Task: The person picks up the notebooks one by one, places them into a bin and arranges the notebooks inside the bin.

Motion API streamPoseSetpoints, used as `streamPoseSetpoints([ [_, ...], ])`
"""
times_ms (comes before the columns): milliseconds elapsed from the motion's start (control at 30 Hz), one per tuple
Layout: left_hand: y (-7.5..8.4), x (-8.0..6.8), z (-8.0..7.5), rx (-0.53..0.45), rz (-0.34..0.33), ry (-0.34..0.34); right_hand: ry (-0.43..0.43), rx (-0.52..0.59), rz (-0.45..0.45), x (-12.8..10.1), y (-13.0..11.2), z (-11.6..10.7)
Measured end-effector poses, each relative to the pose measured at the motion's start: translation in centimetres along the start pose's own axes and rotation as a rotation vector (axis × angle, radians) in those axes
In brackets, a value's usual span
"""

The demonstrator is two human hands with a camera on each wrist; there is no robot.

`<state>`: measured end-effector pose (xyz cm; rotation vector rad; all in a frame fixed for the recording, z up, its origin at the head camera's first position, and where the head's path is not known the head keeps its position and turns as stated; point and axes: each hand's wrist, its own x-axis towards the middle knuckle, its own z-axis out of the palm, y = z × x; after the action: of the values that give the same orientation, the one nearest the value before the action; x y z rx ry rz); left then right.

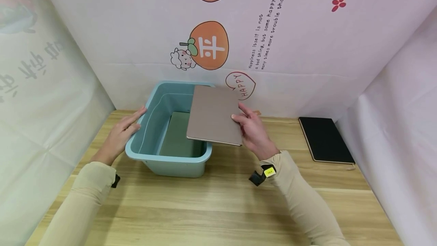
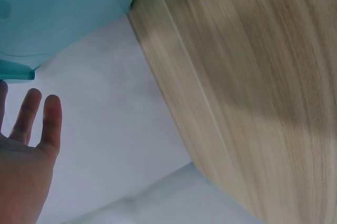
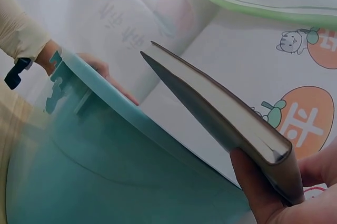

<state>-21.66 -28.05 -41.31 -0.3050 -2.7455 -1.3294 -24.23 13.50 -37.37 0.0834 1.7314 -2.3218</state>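
— Where was the notebook [image 1: 214, 115]?

— Over the right half of the bin [image 1: 150, 154], tilted, its near edge above the front rim. The right hand [image 1: 253, 132] pinched its right edge, thumb underneath and fingers [image 1: 246, 110] on the cover.

— And the left hand [image 1: 120, 134]?

— It lay flat against the bin's left rim, fingers straight, gripping nothing, well apart from the notebook.

— Anything hard to make out?

— The notebook hid the bin's right wall and part of its floor. From the right wrist, the bin was a blur and only the notebook's page edge and the thumb [image 3: 258, 190] showed. The left wrist view caught just two fingertips [image 2: 51, 116] and a corner of the bin. A black notebook [image 1: 325, 139] lay on the table [image 1: 218, 204] to the right.
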Motion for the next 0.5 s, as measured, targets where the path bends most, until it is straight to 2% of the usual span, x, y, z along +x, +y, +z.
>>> streamPoseSetpoints([
  [500, -0.1, 0.1, 0.0, -0.003, -0.009, 0.002, 0.03, -0.002, 0.005, 0.8, 0.3, 2.2],
])
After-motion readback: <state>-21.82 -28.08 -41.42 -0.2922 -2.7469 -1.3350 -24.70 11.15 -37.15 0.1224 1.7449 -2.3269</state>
